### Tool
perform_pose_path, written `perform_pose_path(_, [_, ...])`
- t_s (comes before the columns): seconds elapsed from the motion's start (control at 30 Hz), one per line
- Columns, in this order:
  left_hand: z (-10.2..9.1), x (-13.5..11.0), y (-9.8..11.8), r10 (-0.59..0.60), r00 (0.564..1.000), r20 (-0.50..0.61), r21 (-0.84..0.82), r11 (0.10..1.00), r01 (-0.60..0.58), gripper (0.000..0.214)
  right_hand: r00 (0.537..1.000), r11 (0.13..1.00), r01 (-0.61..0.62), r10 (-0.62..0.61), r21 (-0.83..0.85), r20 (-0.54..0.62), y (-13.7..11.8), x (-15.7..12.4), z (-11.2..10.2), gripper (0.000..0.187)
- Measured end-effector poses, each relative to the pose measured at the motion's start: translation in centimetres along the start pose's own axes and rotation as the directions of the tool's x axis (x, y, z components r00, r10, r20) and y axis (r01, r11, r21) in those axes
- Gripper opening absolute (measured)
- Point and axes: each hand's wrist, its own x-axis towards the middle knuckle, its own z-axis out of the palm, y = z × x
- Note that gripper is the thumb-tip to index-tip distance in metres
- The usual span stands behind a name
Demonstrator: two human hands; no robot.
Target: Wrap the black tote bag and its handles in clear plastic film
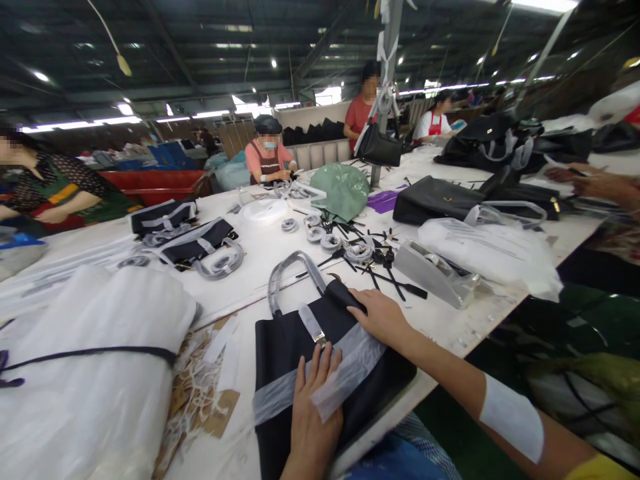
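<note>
A black handbag [285, 347] lies flat on the white table [270, 250] in front of me, with a band of clear plastic film [350, 363] across its front. Its grey wrapped handle [293, 270] arches toward the far side. My left hand [313, 407] rests flat on the film and the bag, fingers stretched out. My right hand [380, 317] lies on the bag's upper right edge, fingers pointing left and pressing the black flap there.
White plastic bundles [95, 360] lie at left beside torn brown paper scraps [200, 393]. A tape dispenser [435, 273], tape rolls [330, 241], black straps, a green bag [343, 190] and more black handbags [435, 200] crowd the table. Other people sit working at the far side and left.
</note>
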Motion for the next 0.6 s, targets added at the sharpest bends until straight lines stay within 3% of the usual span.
perform_pose_path(0.2, [-0.4, 0.1, 0.4, -0.048, 0.998, 0.037, -0.020, 0.999, 0.049, 0.060, 0.977, 0.979, -0.148, 0.123, 0.140, 0.176, 2.9, 1.6, 2.9, 0.038])
perform_pose_path(0.37, [-0.3, 0.1, 0.6, -0.077, 0.994, 0.079, -0.052, 0.995, 0.082, 0.056, 0.968, 0.981, -0.186, 0.172, 0.062, 0.182, 3.6, 3.3, 3.9, 0.049])
perform_pose_path(0.47, [-0.2, 0.1, 0.6, -0.080, 0.992, 0.100, -0.038, 0.996, 0.084, 0.059, 0.983, 0.992, -0.118, 0.111, 0.040, 0.145, 2.8, 4.3, 4.2, 0.056])
perform_pose_path(0.6, [-0.4, 0.3, 0.6, -0.074, 0.992, 0.103, -0.006, 0.997, 0.075, 0.061, 0.985, 0.985, 0.124, -0.136, 0.117, 0.103, 1.8, 5.8, 4.3, 0.053])
